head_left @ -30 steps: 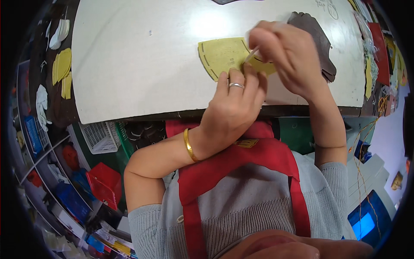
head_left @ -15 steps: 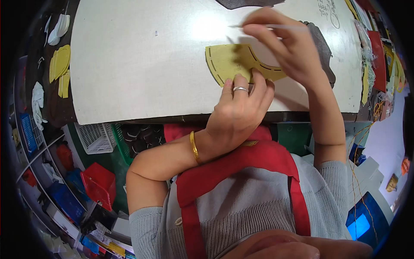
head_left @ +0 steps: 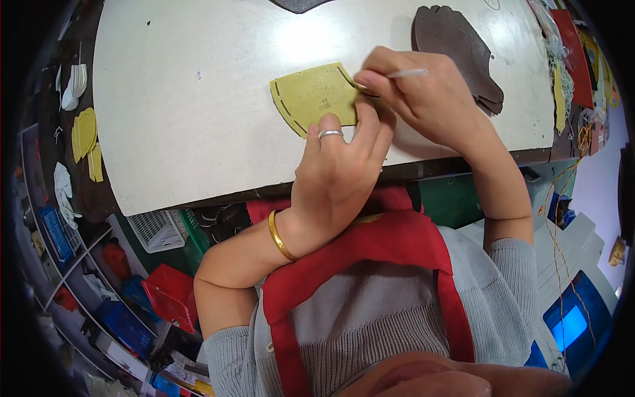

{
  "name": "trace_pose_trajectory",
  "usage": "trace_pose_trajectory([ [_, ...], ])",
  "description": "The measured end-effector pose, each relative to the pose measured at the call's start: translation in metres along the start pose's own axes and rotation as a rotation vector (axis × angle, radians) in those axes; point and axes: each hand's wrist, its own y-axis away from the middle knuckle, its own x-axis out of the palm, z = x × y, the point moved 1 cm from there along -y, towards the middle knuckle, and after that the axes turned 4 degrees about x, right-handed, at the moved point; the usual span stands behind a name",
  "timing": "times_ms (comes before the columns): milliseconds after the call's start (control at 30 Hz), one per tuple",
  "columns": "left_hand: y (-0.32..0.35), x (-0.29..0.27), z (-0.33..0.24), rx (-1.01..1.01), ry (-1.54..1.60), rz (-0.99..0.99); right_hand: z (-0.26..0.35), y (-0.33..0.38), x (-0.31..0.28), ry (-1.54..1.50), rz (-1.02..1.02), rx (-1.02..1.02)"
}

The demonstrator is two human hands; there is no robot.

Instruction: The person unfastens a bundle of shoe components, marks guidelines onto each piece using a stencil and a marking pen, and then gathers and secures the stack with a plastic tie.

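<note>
A yellow pattern template [head_left: 307, 92] with dark slots along its curved edges lies flat on the white work board [head_left: 185, 132]. My left hand [head_left: 340, 175] rests on its near edge, fingers stretched out and pressing it down; a ring and a gold bangle show. My right hand [head_left: 430, 96] pinches a slim pale pen [head_left: 409, 73], its tip end down by the template's right-hand curve. Fingers cover the template's right part, and whether anything lies under it I cannot tell.
Stacked dark brown leather-like pieces [head_left: 456, 56] lie at the board's far right, another dark piece [head_left: 301, 4] at the far edge. Yellow pieces [head_left: 84, 135] and a white cloth or glove [head_left: 64, 190] sit left. Below stand a white basket [head_left: 156, 229] and a red bin [head_left: 169, 298].
My right hand has come down with the pen from above the board to the template's curved edge. In the picture the template and my left hand sit farther left; the view has shifted too.
</note>
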Motion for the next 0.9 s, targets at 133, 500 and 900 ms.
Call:
trace_pose_trajectory([
  [133, -0.001, -0.002, 0.002, 0.002, -0.067, -0.003, -0.017, 0.031, -0.018, 0.072, -0.098, -0.014],
  [500, -0.011, -0.005, 0.015, 0.019, -0.105, -0.059, -0.002, 0.013, -0.018, -0.13, -0.03, 0.249],
  [900, -0.081, 0.022, 0.105, -0.06, 0.025, -0.173, -0.089, 0.085, -0.081, -0.094, -0.267, 0.62],
])
